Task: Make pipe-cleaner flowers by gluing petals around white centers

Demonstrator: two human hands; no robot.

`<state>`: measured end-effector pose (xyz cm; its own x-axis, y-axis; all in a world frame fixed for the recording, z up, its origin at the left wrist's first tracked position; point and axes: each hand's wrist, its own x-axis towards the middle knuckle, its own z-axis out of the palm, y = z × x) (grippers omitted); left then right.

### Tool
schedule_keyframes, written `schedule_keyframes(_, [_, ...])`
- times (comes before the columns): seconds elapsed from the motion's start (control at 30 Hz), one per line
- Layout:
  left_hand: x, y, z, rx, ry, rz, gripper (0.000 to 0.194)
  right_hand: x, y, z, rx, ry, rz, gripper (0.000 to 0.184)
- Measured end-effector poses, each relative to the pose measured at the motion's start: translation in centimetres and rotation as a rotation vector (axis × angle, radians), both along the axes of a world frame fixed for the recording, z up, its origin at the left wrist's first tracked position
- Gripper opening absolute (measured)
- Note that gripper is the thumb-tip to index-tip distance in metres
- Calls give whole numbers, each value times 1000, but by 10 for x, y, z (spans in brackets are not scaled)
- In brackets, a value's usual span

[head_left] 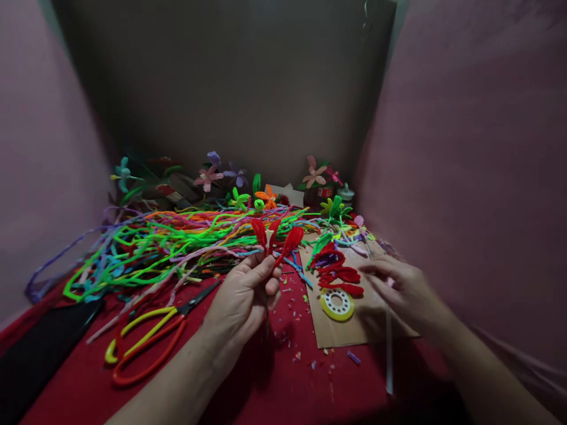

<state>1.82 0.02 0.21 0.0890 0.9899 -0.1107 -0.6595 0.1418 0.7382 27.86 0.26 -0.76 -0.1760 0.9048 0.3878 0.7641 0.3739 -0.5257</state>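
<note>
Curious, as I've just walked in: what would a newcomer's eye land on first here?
Most likely the heap of bright fuzzy stems, neon green most of all, sprawled across the red surface from left to middle. Near the middle, red petals point upward, held in the left hand. Then come the scissors, with yellow and red handles, lying to the left of that hand.

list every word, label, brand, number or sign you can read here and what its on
No text can be read.
Small red patch, back right: possible lettering, too small and blurred.
Red-and-white patch, back left: too blurred to read.
Yellow-rimmed roll: no lettering can be made out.
</note>
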Motion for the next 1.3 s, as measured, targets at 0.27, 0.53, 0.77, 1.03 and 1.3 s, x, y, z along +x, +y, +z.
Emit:
schedule_keyframes(0.27, [6, -5, -5, 16, -16, -89, 17, -118, 8, 12, -584, 1141, 479, 12])
schedule_keyframes(0.53, [6, -6, -3, 57, 105, -38, 16, -127, 6, 9, -479, 1250, 455, 4])
schedule_keyframes(0.77, [7, -3, -9, 105, 199, 51, 10, -124, 6, 14, -387, 1066, 328, 9])
schedule_keyframes(1.03, [6, -3, -7, 69, 137, 65, 18, -124, 4, 13, -310, 986, 342, 7])
schedule_keyframes(1.3, [5, -6, -4, 39, 144, 34, 21, -123, 4, 13, -334, 1018, 339, 9])
